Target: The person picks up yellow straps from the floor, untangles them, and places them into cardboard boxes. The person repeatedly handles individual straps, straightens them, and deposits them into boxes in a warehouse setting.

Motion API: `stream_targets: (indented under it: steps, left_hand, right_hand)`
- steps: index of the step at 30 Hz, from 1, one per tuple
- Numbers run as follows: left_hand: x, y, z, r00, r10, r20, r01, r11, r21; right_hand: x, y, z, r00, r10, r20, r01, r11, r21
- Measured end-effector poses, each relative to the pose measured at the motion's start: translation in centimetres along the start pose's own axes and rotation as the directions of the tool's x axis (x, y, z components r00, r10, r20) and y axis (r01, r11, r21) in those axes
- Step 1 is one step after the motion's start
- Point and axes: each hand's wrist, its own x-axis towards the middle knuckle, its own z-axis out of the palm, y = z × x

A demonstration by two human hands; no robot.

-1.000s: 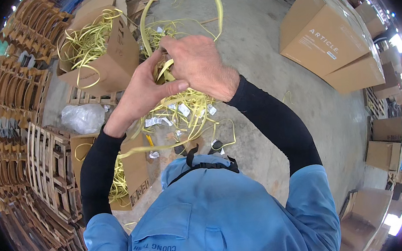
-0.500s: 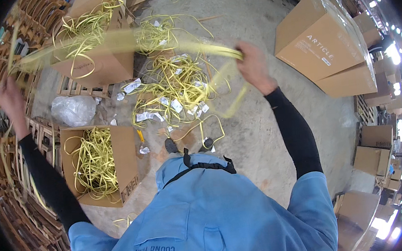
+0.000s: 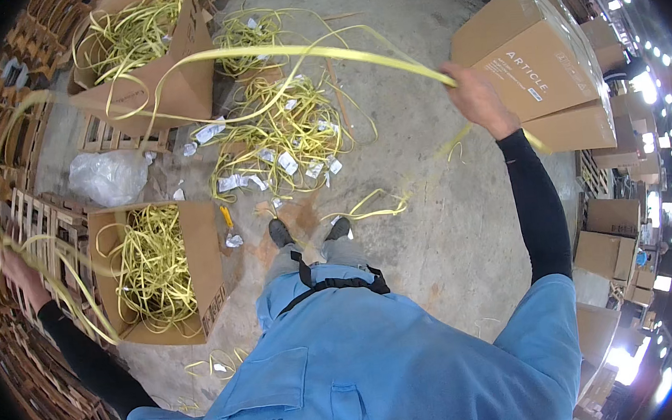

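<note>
— What are the hands doing?
— The right hand point(image 3: 475, 95) is clenched on a long yellow plastic strap point(image 3: 292, 51), arm flung out to the right. The left hand point(image 3: 16, 271) grips the strap's other end, stretched out left over the wooden pallets point(image 3: 20, 211).
— And the strap?
— It arcs above the concrete floor point(image 3: 432, 226), over the open cardboard box of yellow straps point(image 3: 159, 271).

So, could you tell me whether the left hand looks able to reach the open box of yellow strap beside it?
Probably yes: the left hand is stretched out just left of the open box, with nothing between them except the strap it already grips.
</note>
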Motion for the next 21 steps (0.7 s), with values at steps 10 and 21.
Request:
stream_targets:
  steps: [10,21]
  left_hand:
    - [-34.8,17.6,18.7,0.408,0.598,0.69,-0.512,0.775,-0.369]
    - [-42.1,22.3,12.0,0.535,-0.046,0.843,0.219,0.972,-0.087]
  right_hand:
    - [5.4,-30.9,-0.4,0.734,-0.67,-0.107,0.676,0.706,0.213]
    - [2.6,-32.1,0.3,0.828,-0.542,-0.143,0.556,0.761,0.335]
